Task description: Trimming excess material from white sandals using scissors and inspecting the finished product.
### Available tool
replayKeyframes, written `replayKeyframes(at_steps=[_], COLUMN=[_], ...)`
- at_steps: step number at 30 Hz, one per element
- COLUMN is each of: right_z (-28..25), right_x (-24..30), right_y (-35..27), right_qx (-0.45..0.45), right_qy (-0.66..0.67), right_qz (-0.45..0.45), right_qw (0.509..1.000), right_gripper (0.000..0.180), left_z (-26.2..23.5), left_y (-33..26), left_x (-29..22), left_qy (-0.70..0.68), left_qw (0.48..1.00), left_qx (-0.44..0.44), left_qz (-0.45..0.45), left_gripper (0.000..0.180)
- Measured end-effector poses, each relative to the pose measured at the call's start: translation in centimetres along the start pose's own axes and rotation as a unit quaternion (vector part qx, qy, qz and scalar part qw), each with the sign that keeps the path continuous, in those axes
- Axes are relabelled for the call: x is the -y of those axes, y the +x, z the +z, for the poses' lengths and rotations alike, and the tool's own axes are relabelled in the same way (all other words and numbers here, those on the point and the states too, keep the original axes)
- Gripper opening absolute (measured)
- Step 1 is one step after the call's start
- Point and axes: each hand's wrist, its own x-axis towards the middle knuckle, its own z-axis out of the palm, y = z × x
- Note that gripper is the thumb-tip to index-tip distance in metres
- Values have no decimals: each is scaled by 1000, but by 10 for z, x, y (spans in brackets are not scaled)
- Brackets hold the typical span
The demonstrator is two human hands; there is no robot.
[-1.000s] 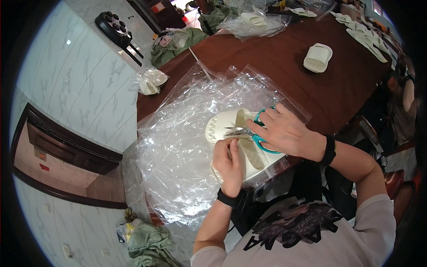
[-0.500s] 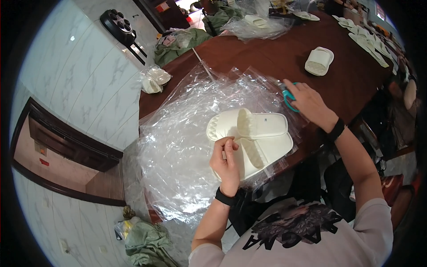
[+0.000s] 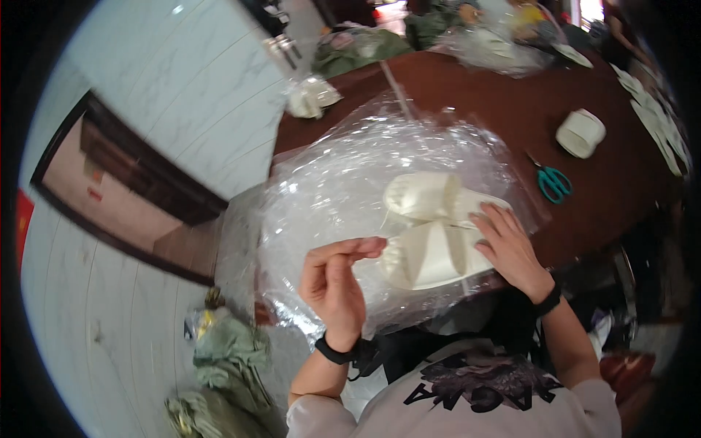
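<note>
Cream slide slippers [image 3: 425, 257], likely light, springy and best gripped by the straps [image 3: 445, 252], lie on clear plastic bags [image 3: 321, 197], the right hand [image 3: 512, 252] spread over the heel ends [image 3: 482, 202], the left hand [image 3: 337, 283] apart near the toe ends [image 3: 395, 264], fingers bunched, whether around anything I can't tell.

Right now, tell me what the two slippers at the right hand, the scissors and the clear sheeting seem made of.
Slippers: probably moulded foam or rubber, low-sheen cream, judging by the smooth, thick shapes.
Scissors: likely metal blades, thin and dark; the evenly coloured teal handles look plastic.
Clear sheeting: most likely glossy plastic film, see-through, creased and glinting.
</note>
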Motion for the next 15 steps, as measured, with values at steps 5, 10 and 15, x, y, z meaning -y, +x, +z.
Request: replayKeyframes(at_steps=[5, 10, 15], right_z=[21, 13, 15], right_x=[-6, 1, 3], right_y=[-11, -10, -4], right_qx=[0, 22, 47], right_qy=[-9, -11, -17], right_qz=[42, 43, 60], right_qw=[999, 999, 997], right_gripper=[55, 51, 48], left_z=[-106, -221, -337], left_y=[24, 60, 84], left_x=[-36, -63, -29], left_qy=[110, 237, 288], left_qw=[973, 934, 908], left_qx=[-178, -238, -289], left_qz=[97, 118, 92], left_gripper=[22, 24, 22])
